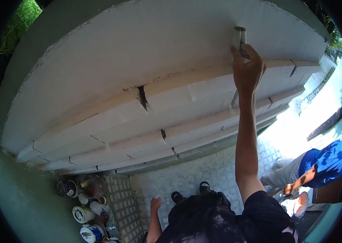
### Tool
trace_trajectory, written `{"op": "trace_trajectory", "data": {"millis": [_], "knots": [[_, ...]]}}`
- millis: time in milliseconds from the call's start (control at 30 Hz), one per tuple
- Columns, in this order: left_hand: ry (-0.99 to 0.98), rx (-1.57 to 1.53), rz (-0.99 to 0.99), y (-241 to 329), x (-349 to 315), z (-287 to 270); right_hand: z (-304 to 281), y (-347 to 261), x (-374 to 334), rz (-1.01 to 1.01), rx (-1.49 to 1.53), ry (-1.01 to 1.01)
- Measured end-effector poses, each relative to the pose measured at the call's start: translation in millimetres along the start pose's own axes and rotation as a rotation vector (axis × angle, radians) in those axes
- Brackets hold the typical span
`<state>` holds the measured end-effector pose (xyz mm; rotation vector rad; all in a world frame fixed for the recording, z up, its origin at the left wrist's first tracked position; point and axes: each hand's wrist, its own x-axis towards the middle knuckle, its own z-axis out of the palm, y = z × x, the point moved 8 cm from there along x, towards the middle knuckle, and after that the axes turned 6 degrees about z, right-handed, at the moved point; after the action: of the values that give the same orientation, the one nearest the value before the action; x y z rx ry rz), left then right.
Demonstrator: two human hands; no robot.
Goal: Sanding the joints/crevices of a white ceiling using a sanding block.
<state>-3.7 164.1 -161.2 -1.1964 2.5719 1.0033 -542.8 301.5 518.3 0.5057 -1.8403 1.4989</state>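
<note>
My right hand point(248, 67) is raised high on the right, against the white wall panel point(138, 44). Its fingers close round a short pale tube-shaped piece point(239, 38) with a dark end, and its exact kind is not clear. My left hand point(155, 203) hangs low beside my body with curled fingers. A whitish patch shows at its fingertips, too small to name. Below the panel run pale stepped ledges point(203, 87), broken by dark gaps point(142, 97) in several places.
Several paint buckets point(82, 214) and cans stand at the lower left, alongside a grid-patterned panel point(124, 202). A person in a blue shirt point(333, 162) bends at the right. Tiled floor point(150, 184) lies under my feet, and a green wall point(29, 194) rises on the left.
</note>
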Motion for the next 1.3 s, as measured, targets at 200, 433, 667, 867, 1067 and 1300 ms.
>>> {"op": "trace_trajectory", "data": {"millis": [200, 433, 667, 867, 1067, 1300], "knots": [[-0.045, -0.037, 0.009, 25, 21, 7, 50, -75, -55, -0.226, 0.163, -0.243], [-0.118, -0.350, -0.166, 23, 5, 34, 3, 8, 15, -0.162, 0.125, -0.097], [-0.137, -0.222, -0.237, 17, -26, 45, 20, -12, -5, -0.119, 0.092, -0.099], [-0.042, -0.243, -0.160, 32, -22, 70, 28, -27, -20, -0.264, 0.236, -0.293], [-0.071, -0.310, -0.276, 24, -40, 75, -29, 46, 71, -0.312, 0.116, -0.134], [-0.346, 0.370, 0.361, 28, -81, 95, -125, 102, 117, -0.438, -0.173, 0.222]]}}
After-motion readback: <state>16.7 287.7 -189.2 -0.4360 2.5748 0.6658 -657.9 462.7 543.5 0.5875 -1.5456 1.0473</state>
